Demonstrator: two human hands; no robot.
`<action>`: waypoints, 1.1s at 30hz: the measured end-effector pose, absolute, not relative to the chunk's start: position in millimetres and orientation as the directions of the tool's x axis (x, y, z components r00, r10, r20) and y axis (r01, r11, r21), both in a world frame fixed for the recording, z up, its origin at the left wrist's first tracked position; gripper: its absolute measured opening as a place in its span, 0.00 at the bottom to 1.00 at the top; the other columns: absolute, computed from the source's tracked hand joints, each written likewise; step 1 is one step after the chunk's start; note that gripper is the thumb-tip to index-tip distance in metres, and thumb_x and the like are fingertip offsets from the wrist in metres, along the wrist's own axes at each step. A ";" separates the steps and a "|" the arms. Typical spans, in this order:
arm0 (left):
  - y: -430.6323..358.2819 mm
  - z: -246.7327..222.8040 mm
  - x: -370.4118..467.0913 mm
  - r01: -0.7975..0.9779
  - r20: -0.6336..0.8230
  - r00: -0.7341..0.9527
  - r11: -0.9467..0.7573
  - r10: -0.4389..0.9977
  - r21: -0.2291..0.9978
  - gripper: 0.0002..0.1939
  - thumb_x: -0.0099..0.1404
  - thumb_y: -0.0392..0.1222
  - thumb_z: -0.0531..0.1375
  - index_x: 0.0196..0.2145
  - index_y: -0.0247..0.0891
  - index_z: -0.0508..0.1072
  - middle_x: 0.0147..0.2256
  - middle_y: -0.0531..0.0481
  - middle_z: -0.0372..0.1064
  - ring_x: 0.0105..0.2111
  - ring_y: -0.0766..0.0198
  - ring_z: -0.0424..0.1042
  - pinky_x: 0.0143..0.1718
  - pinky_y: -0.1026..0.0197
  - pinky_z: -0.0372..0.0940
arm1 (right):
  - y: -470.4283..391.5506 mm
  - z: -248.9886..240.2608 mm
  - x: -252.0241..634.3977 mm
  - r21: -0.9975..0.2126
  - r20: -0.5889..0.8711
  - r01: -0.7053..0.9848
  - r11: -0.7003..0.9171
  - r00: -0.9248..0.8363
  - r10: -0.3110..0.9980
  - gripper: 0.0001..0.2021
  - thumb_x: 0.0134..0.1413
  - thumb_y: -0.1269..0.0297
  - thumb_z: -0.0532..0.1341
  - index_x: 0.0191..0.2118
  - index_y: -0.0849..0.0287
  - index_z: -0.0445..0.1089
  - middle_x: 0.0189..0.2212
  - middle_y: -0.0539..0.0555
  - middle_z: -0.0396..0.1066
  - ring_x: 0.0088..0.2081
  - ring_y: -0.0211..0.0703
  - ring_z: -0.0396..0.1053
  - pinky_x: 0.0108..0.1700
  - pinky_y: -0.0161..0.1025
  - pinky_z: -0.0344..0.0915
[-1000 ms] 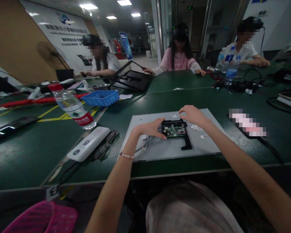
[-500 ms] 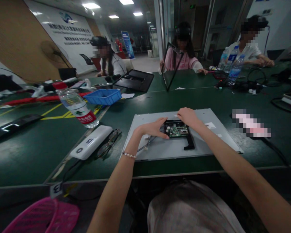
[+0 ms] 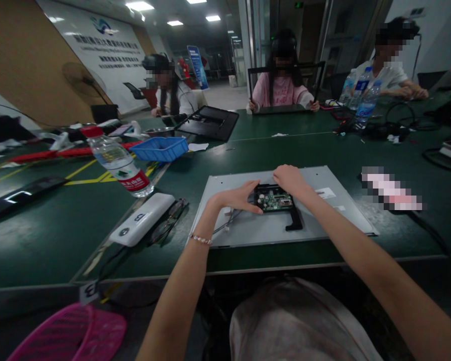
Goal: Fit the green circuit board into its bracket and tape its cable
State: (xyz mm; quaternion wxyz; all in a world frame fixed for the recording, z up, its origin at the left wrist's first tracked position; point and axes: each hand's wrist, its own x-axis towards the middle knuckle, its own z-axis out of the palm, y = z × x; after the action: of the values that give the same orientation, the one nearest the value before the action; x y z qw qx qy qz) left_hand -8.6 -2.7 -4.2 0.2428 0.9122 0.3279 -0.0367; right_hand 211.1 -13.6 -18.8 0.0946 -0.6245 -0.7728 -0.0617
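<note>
Green desk (image 3: 240,155) is standing under lights (image 3: 139,6). Near front edge, left hand (image 3: 244,196) is touching black frame (image 3: 295,219), fingers apart; right hand (image 3: 288,178), I cannot tell.

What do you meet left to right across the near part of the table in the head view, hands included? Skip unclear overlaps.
Long black object → red-capped bottle → eyeglasses → left hand → green circuit board → right hand → pixelated pink item

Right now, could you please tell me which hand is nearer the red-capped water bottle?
Left: the left hand is right of the red-capped water bottle, beside the green circuit board; the right hand is farther right, near its far edge.
</note>
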 end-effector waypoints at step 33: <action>-7.1 -1.5 -2.3 0.530 -0.115 0.828 -0.699 0.548 0.480 0.58 0.51 0.59 0.65 0.66 0.32 0.38 0.67 0.36 0.38 0.67 0.50 0.41 0.66 0.53 0.41 | -17.1 -22.6 196.5 -0.222 0.230 0.813 0.537 -0.492 0.840 0.12 0.62 0.72 0.53 0.42 0.61 0.75 0.41 0.58 0.75 0.44 0.44 0.69 0.45 0.35 0.59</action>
State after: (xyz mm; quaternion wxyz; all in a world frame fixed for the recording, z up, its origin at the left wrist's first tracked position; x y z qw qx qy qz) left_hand -2.3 -7.1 -1.5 0.2547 0.9216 0.2924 0.0183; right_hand 196.5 -17.1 -22.6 0.1564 -0.4791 -0.8627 0.0420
